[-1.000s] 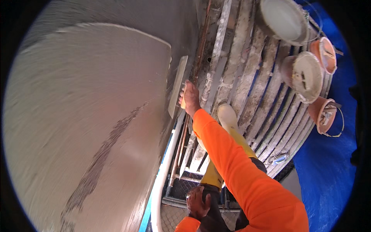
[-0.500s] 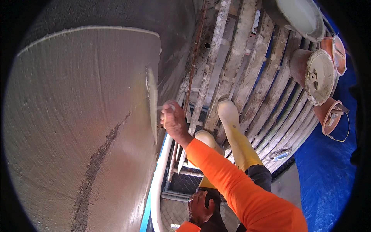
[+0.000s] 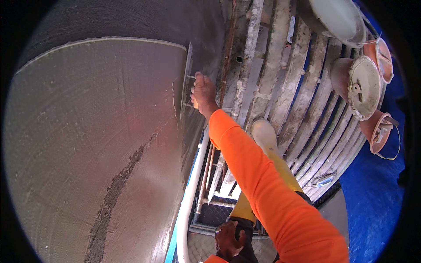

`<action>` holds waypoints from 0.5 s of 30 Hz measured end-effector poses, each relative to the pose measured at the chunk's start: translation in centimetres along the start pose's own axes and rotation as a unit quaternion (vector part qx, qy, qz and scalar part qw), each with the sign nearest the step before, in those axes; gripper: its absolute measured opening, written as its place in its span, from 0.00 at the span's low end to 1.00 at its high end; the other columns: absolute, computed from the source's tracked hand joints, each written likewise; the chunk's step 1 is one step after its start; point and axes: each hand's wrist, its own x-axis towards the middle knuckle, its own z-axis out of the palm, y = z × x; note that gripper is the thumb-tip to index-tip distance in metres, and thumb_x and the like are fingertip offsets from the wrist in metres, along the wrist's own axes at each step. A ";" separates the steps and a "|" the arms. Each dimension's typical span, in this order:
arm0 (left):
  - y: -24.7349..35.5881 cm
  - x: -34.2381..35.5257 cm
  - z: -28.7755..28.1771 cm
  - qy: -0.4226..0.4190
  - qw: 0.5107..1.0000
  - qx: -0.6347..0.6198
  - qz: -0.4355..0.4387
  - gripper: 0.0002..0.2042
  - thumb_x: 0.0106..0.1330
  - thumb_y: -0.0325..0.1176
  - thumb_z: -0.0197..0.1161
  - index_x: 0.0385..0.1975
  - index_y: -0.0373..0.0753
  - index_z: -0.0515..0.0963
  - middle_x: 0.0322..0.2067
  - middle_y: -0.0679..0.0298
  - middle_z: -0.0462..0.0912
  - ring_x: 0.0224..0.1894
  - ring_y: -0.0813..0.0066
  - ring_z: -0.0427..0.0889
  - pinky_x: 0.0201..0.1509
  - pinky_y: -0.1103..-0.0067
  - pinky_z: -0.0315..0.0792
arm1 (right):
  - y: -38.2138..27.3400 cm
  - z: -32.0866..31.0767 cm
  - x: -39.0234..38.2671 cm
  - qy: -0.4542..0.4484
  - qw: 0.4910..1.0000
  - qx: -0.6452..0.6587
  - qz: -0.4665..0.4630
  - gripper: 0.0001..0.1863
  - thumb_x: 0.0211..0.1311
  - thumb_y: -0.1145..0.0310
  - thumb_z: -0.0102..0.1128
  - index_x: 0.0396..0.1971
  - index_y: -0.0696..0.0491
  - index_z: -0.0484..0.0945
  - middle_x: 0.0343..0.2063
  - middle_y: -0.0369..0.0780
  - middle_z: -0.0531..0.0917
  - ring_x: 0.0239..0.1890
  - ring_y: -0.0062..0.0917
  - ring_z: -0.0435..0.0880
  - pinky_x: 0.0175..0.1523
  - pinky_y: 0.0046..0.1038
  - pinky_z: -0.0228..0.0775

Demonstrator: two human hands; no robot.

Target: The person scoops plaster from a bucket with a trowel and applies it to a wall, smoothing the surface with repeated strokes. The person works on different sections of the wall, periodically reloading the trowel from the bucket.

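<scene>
My right hand (image 3: 204, 93) is closed around the handle of a plastering trowel (image 3: 188, 72). The trowel's thin blade stands edge-on at the side of a wet, grey-brown plastered wall (image 3: 87, 105), by the corner with a darker wall face (image 3: 131, 19). A rough dark streak (image 3: 116, 188) runs down the smoothed plaster. Below, my left hand (image 3: 229, 239) rests against my dark trouser leg, thumb apart from the fingers, with no tool in it.
I stand in yellow boots (image 3: 264, 133) on a platform of mortar-stained poles (image 3: 272, 65). At the right are a large pale bucket (image 3: 340, 19), a mortar-crusted bucket (image 3: 364, 87) and smaller reddish buckets (image 3: 378, 136) beside blue sheeting (image 3: 372, 197). A white pipe (image 3: 187, 210) runs along the wall.
My right hand has carried the trowel upward and slightly right, to the plaster's edge at the corner. My left hand has shifted a little on my leg.
</scene>
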 end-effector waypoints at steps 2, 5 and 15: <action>-0.1 -0.2 0.0 -0.002 1.000 0.006 0.009 0.21 0.63 0.41 0.69 0.49 0.31 0.82 0.45 0.49 0.86 0.48 0.47 0.85 0.55 0.57 0.78 | -1.9 0.5 -0.9 -0.026 0.997 -0.020 -0.070 0.17 0.75 0.51 0.57 0.34 0.50 0.71 0.21 0.32 0.70 0.16 0.19 0.68 0.20 0.27 0.65; -0.4 -0.6 -0.1 -0.013 1.000 0.009 0.011 0.21 0.63 0.41 0.69 0.48 0.31 0.82 0.44 0.48 0.86 0.48 0.47 0.86 0.55 0.57 0.78 | -3.4 1.7 -3.5 -0.044 0.977 -0.075 -0.195 0.18 0.76 0.53 0.57 0.34 0.53 0.73 0.20 0.34 0.73 0.18 0.20 0.72 0.23 0.28 0.68; -1.6 -2.7 0.5 -0.072 0.996 0.032 0.046 0.21 0.61 0.44 0.70 0.51 0.38 0.84 0.48 0.50 0.86 0.50 0.46 0.86 0.55 0.56 0.78 | 1.5 3.5 -24.4 -0.080 0.907 -0.135 -0.391 0.20 0.76 0.54 0.64 0.30 0.55 0.75 0.17 0.36 0.76 0.17 0.24 0.77 0.23 0.34 0.68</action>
